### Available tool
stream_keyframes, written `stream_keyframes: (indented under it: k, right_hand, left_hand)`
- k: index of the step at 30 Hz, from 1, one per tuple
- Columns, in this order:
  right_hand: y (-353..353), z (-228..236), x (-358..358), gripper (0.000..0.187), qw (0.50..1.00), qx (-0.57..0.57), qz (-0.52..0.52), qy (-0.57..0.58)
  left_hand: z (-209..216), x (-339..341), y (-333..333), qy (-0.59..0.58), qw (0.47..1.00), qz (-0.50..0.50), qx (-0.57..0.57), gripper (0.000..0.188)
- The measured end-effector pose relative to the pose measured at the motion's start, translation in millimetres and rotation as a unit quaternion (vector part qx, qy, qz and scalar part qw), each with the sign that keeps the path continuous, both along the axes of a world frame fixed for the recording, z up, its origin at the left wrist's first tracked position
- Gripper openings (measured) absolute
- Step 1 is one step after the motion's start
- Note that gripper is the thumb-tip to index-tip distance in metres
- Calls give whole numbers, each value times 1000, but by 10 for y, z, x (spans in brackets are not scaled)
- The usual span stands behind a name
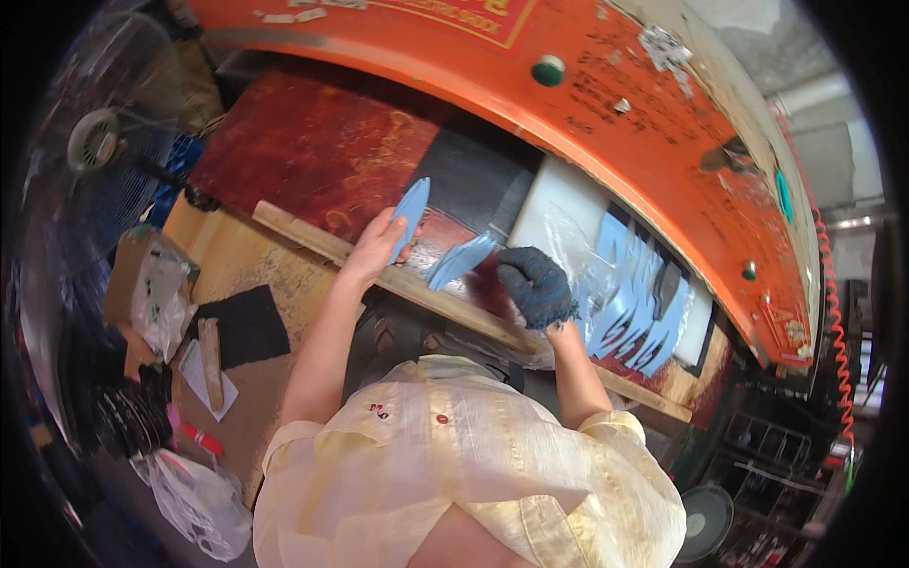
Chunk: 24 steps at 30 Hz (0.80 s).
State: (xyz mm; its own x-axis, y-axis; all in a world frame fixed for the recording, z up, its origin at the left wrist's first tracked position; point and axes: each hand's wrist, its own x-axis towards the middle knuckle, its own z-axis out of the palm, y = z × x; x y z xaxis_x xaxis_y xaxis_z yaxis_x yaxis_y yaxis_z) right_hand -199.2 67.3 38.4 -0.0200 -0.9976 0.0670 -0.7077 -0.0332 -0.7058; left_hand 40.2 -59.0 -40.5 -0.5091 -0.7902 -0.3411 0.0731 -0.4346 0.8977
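Currently, the bare left hand (379, 243) is clamping a sheaf of blue pieces (411, 220) between thumb and fingers near the middle of the frame. A second blue sheaf (461, 260) is lying just beside the gloved right hand (536, 286), whose fingers are curling, though I cannot tell whether they are gripping anything. Right of centre, more blue cutouts (620, 284) are spreading out next to clear plastic film (565, 227). At left, a translucent bag (163, 308) is sitting in or against a cardboard box (120, 284); at lower left, a white plastic bag (199, 502) is slumping, its contents staying unclear.
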Motion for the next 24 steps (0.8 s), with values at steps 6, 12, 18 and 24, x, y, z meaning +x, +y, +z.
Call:
stream_keyframes:
  k: [6, 12, 18, 24]
  right_hand:
    - [213, 255, -332, 62, 913, -174, -195, 312]
    - [204, -77, -762, 37, 924, -12, -143, 355]
    - [118, 253, -650, 19, 964, -174, -101, 172]
    - [-24, 531, -494, 29, 972, -198, -48, 118]
  left_hand:
    - [221, -198, 96, 29, 999, -20, 18, 32]
    - [562, -531, 207, 36, 983, -168, -71, 32]
    - [1032, -969, 297, 54, 868, -216, -444, 35]
    - [1379, -1078, 121, -108, 850, -350, -379, 30]
